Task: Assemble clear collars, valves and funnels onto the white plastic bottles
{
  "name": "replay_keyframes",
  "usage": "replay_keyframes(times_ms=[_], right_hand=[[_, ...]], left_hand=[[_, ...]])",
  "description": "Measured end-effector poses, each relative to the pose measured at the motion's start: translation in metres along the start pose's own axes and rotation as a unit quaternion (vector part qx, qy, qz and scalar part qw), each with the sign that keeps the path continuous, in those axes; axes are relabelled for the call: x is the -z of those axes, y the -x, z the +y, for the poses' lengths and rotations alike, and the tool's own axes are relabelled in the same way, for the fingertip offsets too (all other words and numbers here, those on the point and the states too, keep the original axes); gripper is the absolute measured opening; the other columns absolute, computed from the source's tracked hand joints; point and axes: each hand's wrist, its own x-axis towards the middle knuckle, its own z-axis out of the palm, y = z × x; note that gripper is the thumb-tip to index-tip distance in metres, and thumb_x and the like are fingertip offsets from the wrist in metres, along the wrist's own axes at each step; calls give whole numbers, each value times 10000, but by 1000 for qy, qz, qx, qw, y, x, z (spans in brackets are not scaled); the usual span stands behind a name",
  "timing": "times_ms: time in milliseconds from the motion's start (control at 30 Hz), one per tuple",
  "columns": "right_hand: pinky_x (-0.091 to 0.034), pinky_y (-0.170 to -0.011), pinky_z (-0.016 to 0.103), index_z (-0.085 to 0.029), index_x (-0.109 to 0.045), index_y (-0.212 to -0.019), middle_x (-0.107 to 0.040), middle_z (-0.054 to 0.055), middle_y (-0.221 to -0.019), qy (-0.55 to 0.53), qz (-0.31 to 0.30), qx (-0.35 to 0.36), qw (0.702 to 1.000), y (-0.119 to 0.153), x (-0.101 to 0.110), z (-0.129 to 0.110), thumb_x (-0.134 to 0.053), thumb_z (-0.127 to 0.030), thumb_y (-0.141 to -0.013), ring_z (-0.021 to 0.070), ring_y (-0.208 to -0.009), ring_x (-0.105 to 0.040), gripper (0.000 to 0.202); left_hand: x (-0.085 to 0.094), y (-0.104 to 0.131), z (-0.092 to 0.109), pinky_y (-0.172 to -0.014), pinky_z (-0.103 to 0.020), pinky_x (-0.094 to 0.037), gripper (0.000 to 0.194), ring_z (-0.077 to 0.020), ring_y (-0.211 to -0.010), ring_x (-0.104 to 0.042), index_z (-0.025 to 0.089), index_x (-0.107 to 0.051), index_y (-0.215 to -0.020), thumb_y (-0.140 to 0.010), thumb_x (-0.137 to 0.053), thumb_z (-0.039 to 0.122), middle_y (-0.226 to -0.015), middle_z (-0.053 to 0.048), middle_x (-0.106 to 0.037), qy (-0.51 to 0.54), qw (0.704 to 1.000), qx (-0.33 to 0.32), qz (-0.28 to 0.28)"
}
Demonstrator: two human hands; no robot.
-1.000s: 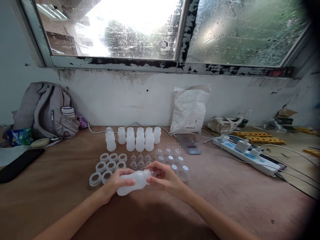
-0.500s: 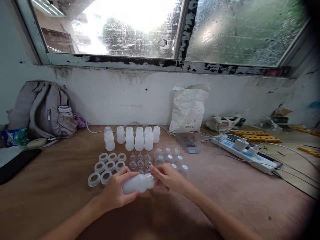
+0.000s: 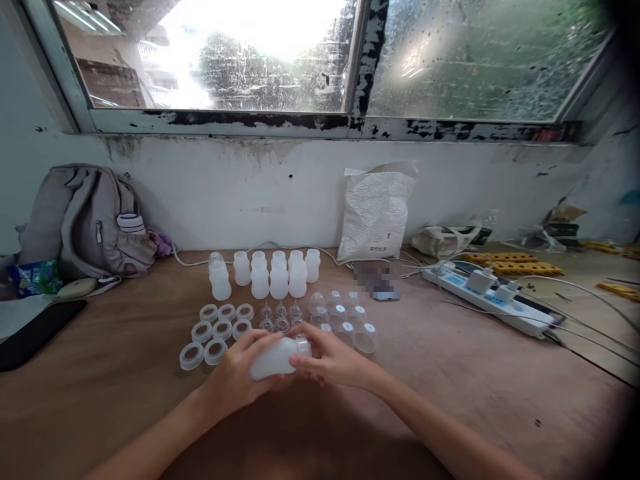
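A frosted white baby bottle (image 3: 273, 360) lies tilted in my left hand (image 3: 237, 363), whose fingers and thumb wrap round its body. My right hand (image 3: 333, 359) grips the clear neck end, thumb on the near side; the fingers partly hide what sits there. Behind my hands are several clear nipples (image 3: 282, 325) in rows, partly covered by my right hand. Translucent collar rings (image 3: 202, 339) are laid out in rows to the left. Clear domed caps (image 3: 365, 340) stand in rows to the right. Farther back are upright white bottles (image 3: 279, 283), the leftmost with a clear cap on top.
A grey backpack (image 3: 83, 220) and a black phone (image 3: 40, 333) are at the left. Against the wall leans a silver bubble mailer (image 3: 377, 213), with a phone (image 3: 385, 295) before it. A white power strip (image 3: 493, 310) with cables and yellow strips (image 3: 515, 265) lie right.
My right hand has closed in round the bottle's neck, with its thumb now lower on the near side. My left hand has rolled over the bottle, fingers now across its top.
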Motion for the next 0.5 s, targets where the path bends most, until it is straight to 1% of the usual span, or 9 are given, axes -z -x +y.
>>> replay_keyframes(times_ms=[33,67,100,133,200,267,333,400,500], right_hand=[[-402,-350,167,-194,-502,-1008,-572,-31,-583,-7,7,8,1000,1,0,-1,-611,-474,-722,103,-456,-534,415],[-405,-360,173,-192,-505,-965,-565,-38,-573,-15,17,9,1000,1,0,-1,-634,-460,-704,102,-451,-531,395],[-404,-362,178,-186,-508,-907,-558,-41,-560,-27,27,5,999,1,-1,-1,-642,-457,-693,101,-440,-527,371],[-398,-357,182,-180,-503,-853,-551,-44,-541,-42,32,-7,999,1,-1,-1,-639,-465,-691,100,-420,-521,355],[-385,-339,185,-175,-481,-785,-539,-46,-497,-81,30,-48,995,-1,-3,-3,-615,-489,-700,101,-378,-514,353],[-361,-309,180,-171,-463,-752,-528,-45,-452,-123,12,-92,988,-2,-5,-5,-576,-514,-723,105,-335,-505,362],[-331,-282,167,-165,-467,-729,-526,-39,-430,-157,1,-123,980,-2,-6,-8,-552,-530,-735,99,-305,-489,375],[-283,-257,149,-158,-489,-703,-519,-34,-411,-181,-1,-147,973,0,-9,-9,-533,-547,-742,80,-280,-454,394],[-223,-239,137,-157,-509,-646,-487,-38,-370,-197,11,-176,964,0,-15,-4,-515,-566,-744,56,-250,-392,421]], left_hand=[[1,-1,-1,-822,-331,-499,532,-206,-953,-571,239,-446,-1216,-728,-633,340,-1065,-68,-579,19,999,26,-3],[1,-1,-2,-810,-324,-503,533,-204,-936,-580,238,-456,-1201,-716,-645,353,-1056,-61,-589,28,999,39,-9],[1,-1,-3,-798,-316,-506,518,-203,-921,-587,235,-467,-1188,-717,-643,358,-1044,-58,-599,28,999,38,-11],[2,-1,-4,-793,-309,-505,487,-202,-915,-589,230,-479,-1179,-733,-630,354,-1031,-60,-606,16,1000,25,-9],[2,0,-5,-817,-312,-487,434,-206,-935,-582,218,-482,-1188,-778,-587,317,-1034,-75,-609,-32,999,-26,14],[3,2,-5,-848,-328,-464,446,-212,-959,-572,207,-448,-1231,-804,-561,270,-1045,-88,-611,-87,992,-79,41],[4,4,-5,-864,-339,-451,475,-215,-968,-569,201,-418,-1260,-808,-559,237,-1051,-91,-615,-125,983,-119,55],[7,4,-5,-866,-342,-449,477,-217,-969,-570,196,-417,-1263,-808,-558,228,-1045,-91,-622,-144,978,-141,55],[9,4,-6,-841,-333,-460,427,-215,-941,-581,198,-463,-1222,-807,-553,242,-1028,-88,-633,-136,978,-152,32]])
